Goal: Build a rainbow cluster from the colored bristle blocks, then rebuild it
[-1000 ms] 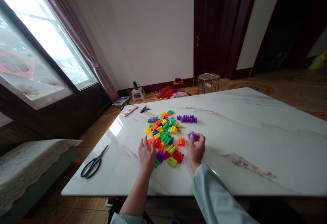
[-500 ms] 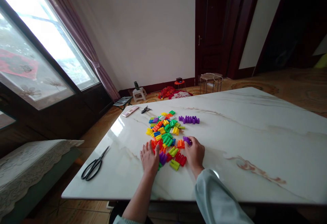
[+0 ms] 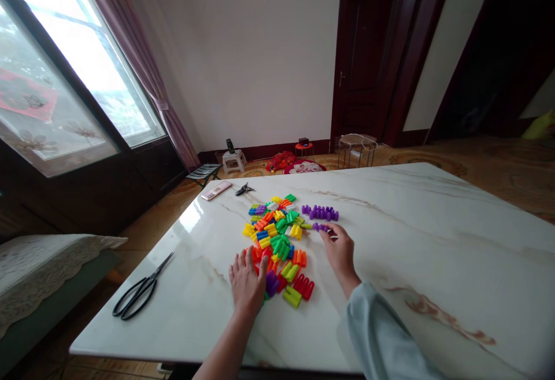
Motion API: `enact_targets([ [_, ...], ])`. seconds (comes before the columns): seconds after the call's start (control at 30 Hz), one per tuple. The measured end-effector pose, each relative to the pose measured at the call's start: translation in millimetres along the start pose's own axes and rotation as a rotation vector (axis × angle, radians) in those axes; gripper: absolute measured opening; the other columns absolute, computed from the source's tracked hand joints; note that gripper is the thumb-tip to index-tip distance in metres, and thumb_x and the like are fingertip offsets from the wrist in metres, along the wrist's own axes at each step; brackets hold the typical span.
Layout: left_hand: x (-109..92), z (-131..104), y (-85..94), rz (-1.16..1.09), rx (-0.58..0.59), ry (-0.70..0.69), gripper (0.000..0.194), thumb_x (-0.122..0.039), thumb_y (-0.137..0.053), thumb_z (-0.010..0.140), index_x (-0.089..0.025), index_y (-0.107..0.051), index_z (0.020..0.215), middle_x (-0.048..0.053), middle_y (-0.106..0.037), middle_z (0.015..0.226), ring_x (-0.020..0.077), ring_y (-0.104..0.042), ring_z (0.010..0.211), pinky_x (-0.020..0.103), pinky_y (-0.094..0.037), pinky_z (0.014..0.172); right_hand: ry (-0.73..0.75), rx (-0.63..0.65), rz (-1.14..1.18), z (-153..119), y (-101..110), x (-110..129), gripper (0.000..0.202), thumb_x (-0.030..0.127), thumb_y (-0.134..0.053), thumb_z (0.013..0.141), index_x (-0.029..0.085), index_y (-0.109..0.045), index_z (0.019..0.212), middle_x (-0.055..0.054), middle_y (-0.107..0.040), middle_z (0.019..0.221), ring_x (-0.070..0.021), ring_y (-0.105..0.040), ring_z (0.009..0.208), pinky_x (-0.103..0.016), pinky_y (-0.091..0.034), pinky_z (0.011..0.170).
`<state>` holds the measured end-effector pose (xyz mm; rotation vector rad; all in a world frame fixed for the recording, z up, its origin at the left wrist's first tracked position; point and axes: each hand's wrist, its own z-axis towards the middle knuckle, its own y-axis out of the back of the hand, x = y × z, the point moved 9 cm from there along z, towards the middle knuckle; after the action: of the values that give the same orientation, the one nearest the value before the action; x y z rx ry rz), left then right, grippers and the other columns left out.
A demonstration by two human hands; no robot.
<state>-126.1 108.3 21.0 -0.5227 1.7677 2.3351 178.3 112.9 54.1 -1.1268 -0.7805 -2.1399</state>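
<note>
A loose pile of colourful plastic building blocks (image 3: 281, 241) covers the middle of the table. My left hand (image 3: 248, 283) lies on the near left edge of the pile, fingers spread over red and orange blocks. A purple block (image 3: 272, 283) shows beside its thumb. Between the thumb and fingers of my right hand (image 3: 340, 253) is a small purple block (image 3: 319, 227), held just to the right of the pile. Beyond it stands a row of joined purple blocks (image 3: 321, 213), apart from the other colours.
Black-handled scissors (image 3: 136, 296) lie at the left of the marble-patterned table (image 3: 416, 241). Pliers (image 3: 245, 190) and a pink phone-like slab (image 3: 216, 190) lie near the far left edge. A white stool (image 3: 234, 161) and a round-topped stool (image 3: 358, 146) stand on the floor beyond.
My right hand has moved away from me with the purple block, from the pile's right side towards the purple row. My left hand stays on the pile. The view has shifted slightly.
</note>
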Motion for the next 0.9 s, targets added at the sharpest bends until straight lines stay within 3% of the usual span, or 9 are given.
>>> enact_targets([
  [0.1,-1,0,1.5,0.005,0.003,0.01,0.059,-0.052,-0.032,0.092,-0.016,-0.046,0.137,0.013,-0.047,0.142,0.0301,-0.034,0.136,0.048,-0.025,0.112,-0.022,0.019,-0.172,29,-8,-24,0.027,0.034,-0.053,0.076,0.016,-0.068,0.089,-0.008,-0.068,0.084,-0.017,-0.058,0.066,-0.03,-0.048,0.067],
  [0.2,0,0,0.3,0.009,0.017,0.015,0.059,-0.052,-0.032,0.092,-0.016,-0.045,0.137,0.013,-0.046,0.142,0.0299,-0.033,0.136,0.048,-0.024,0.113,-0.013,0.03,-0.247,41,-19,-41,0.026,0.033,-0.053,0.074,0.015,-0.069,0.084,-0.009,-0.067,0.079,-0.0188,-0.058,0.065,-0.032,-0.047,0.067],
  [0.33,2,0,-3.2,0.013,0.026,0.015,0.061,-0.053,-0.031,0.092,-0.016,-0.045,0.138,0.013,-0.045,0.143,0.0302,-0.032,0.136,0.048,-0.023,0.113,0.032,0.05,-0.24,38,-33,-42,0.028,0.032,-0.052,0.076,0.014,-0.07,0.087,-0.011,-0.066,0.083,-0.0197,-0.059,0.069,-0.032,-0.048,0.07],
  [0.47,3,1,-5.3,0.019,0.026,0.022,0.06,-0.053,-0.03,0.092,-0.017,-0.044,0.138,0.012,-0.044,0.143,0.0292,-0.032,0.137,0.048,-0.023,0.113,0.112,0.19,-0.141,33,-48,-34,0.027,0.032,-0.051,0.078,0.017,-0.07,0.089,-0.009,-0.068,0.087,-0.0182,-0.061,0.072,-0.029,-0.049,0.07],
  [0.7,5,2,-6.4,0.034,0.016,0.005,0.058,-0.051,-0.03,0.092,-0.017,-0.045,0.137,0.011,-0.045,0.143,0.0284,-0.032,0.136,0.047,-0.023,0.113,-0.015,0.079,-0.26,46,-25,-63,0.026,0.034,-0.053,0.076,0.017,-0.067,0.09,-0.008,-0.07,0.082,-0.0199,-0.062,0.07,-0.033,-0.049,0.071],
  [0.9,7,1,-9.6,0.047,0.016,-0.001,0.057,-0.05,-0.031,0.093,-0.018,-0.044,0.137,0.011,-0.045,0.143,0.0285,-0.032,0.136,0.048,-0.023,0.113,0.068,0.047,-0.281,45,-21,-49,0.027,0.029,-0.053,0.078,0.015,-0.065,0.097,-0.01,-0.068,0.092,-0.0178,-0.061,0.068,-0.031,-0.048,0.069],
])
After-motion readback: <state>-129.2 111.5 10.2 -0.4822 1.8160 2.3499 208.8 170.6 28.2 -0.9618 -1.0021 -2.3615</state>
